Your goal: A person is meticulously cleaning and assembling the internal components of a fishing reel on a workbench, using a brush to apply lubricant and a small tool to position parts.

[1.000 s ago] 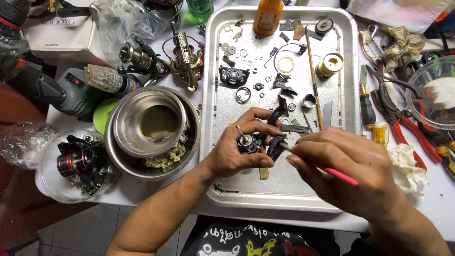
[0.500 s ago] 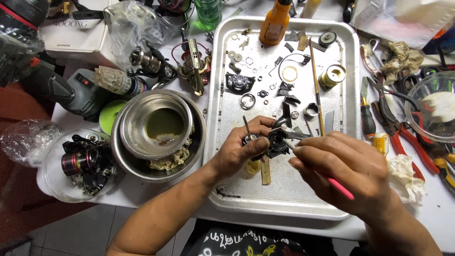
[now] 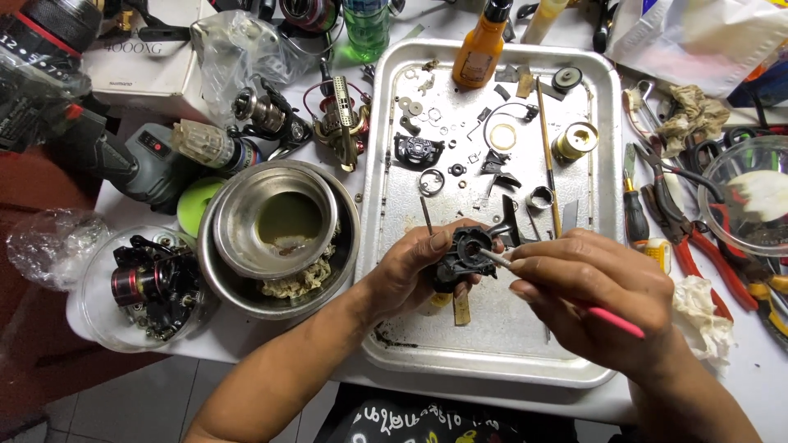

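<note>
Many small parts (image 3: pixel 460 135) litter the tray (image 3: pixel 603 246) beyond both hands.

Right hand (image 3: pixel 599 308) hides the pink tool's (image 3: pixel 611 318) middle — glass bowl (image 3: pixel 743 205) (right edge) cut off

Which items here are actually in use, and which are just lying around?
In use: left hand holding black reel body; right hand with pink-handled brush; metal tray.

Lying about: steel bowls, orange bottle, red pliers, cordless drill.
</note>
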